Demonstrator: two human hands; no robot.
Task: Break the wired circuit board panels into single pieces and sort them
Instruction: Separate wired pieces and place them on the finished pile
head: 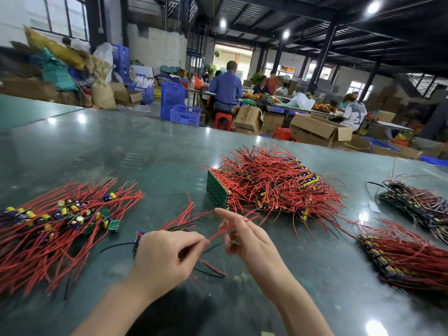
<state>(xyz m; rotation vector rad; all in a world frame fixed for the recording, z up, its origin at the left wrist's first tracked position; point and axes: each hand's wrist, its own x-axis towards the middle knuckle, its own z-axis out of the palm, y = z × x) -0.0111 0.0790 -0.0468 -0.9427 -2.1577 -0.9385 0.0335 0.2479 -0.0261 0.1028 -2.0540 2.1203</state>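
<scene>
Glossy green tabletop [121, 146] carried it all: left hand [167, 258] clenched a small board's wires [232, 226], right hand [244, 236] loose beside them, probably untangling; panels [274, 183] just beyond fingertips, singles [60, 219] left.

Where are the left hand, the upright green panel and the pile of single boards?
left hand [167, 255], head view, back of hand.
green panel [216, 192], head view, bare underside.
single boards pile [65, 214], head view, capacitors.

1. glossy green surface [121, 146] reflecting the ceiling lamps [373, 7].
2. dark beamed ceiling on black pillars [324, 52].
3. blue crates [172, 94], open cardboard boxes [315, 129] and red stools [221, 120] on the floor.
4. windows [65, 16] high in the pale wall.
</scene>
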